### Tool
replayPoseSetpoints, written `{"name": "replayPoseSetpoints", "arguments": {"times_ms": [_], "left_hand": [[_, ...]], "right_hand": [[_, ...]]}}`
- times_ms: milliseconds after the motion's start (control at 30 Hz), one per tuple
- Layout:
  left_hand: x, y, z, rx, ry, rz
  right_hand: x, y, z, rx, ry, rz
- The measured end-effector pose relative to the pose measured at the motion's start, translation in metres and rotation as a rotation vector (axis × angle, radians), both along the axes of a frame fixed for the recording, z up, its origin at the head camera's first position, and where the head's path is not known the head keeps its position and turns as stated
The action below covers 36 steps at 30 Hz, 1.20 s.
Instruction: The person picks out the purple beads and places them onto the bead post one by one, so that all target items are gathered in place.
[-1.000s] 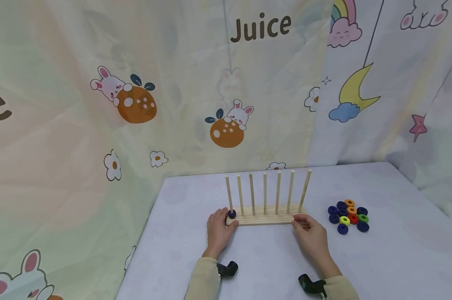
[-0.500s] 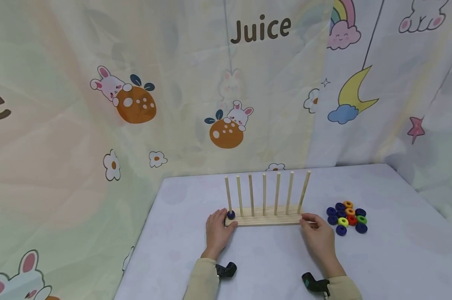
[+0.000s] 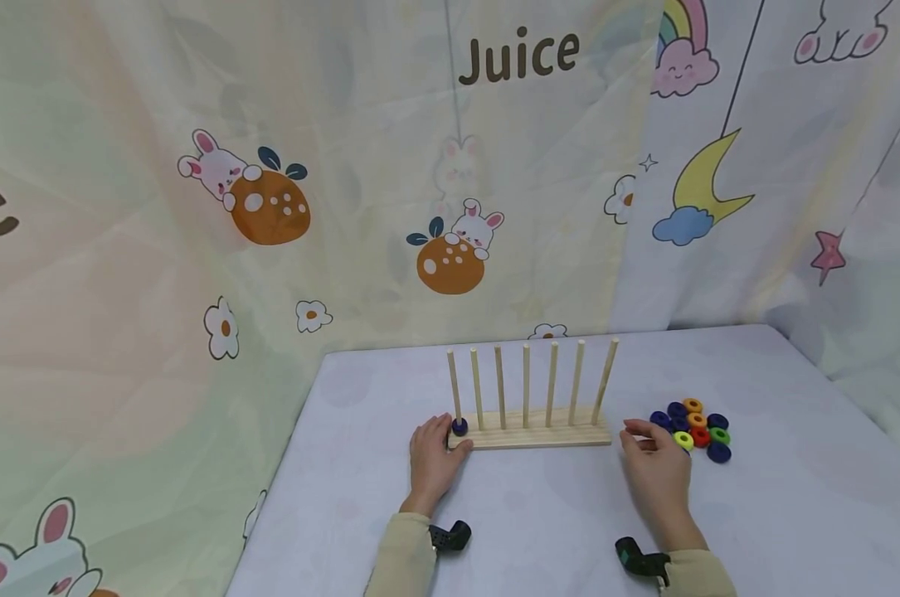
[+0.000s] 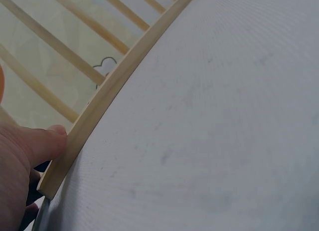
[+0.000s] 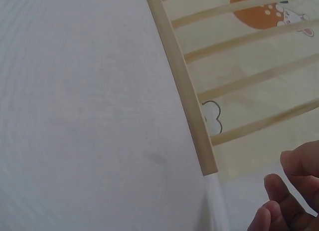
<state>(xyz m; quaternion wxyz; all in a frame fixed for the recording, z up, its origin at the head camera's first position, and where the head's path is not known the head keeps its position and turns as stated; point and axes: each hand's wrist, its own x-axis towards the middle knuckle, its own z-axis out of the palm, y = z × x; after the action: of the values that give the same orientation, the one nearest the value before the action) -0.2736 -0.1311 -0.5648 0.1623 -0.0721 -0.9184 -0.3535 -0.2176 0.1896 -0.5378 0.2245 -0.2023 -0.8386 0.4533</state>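
Observation:
A wooden peg rack (image 3: pixel 533 436) with several upright pegs stands on the table. Around the foot of its leftmost peg sits one dark blue ring (image 3: pixel 459 428). My left hand (image 3: pixel 432 468) grips the rack's left end, the thumb along the front edge of the base (image 4: pixel 112 86); the other fingers are partly hidden in the left wrist view. Apart from the rack, my right hand (image 3: pixel 660 477) hovers between its right end and the loose rings, fingers loosely bent. In the right wrist view nothing shows between thumb and fingers of the right hand (image 5: pixel 294 191).
Several loose rings lie in a cluster right of the rack, including a yellow ring (image 3: pixel 683 440), a red ring (image 3: pixel 700 437), a green ring (image 3: pixel 719 435) and an orange ring (image 3: pixel 693 405). A printed curtain (image 3: pixel 375 166) hangs behind the white-covered table (image 3: pixel 539 514).
My right hand has slid along the rack's front edge, let go of its right end and moved right towards the rings. The left hand has stayed on the left end.

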Motion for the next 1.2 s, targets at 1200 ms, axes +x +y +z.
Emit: {"name": "replayPoseSetpoints", "arguments": {"times_ms": [1200], "left_hand": [[0.0,-0.001,0.0,0.0,-0.011,-0.004]], "right_hand": [[0.01,0.041,-0.002,0.03,0.114,-0.255]]}}
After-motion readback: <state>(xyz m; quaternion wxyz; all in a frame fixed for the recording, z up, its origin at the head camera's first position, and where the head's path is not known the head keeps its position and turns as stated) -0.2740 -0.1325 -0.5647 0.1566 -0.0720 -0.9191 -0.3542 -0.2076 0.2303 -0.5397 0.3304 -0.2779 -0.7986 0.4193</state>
